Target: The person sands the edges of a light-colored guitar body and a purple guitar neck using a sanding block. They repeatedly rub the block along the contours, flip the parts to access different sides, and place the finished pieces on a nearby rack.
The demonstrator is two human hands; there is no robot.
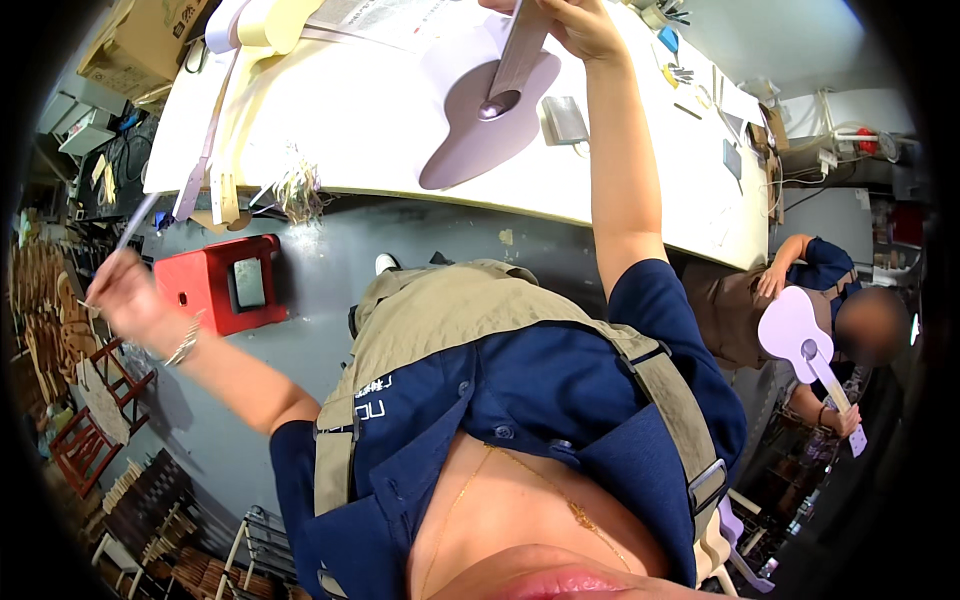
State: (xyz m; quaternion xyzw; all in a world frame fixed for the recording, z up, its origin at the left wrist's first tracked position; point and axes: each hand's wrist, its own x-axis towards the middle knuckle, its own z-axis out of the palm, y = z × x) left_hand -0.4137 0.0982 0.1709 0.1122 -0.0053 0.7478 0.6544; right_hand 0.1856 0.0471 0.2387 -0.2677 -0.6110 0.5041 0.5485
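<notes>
Right hand (585, 30) wrapped round neck of purple guitar (455, 140), body by table's (365, 120) near edge. Left hand (130, 290) blurred, seems pinching pale strip (138, 222). Likely peeling; next calls for letting strip go.

There are two lilac ukuleles (455, 145) and one yellow ukulele (278, 26) over one table (360, 130), and one red stool (198, 280).

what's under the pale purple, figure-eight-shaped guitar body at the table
White tabletop shows around the guitar body; anything directly beneath it is covered and cannot be seen.
</notes>
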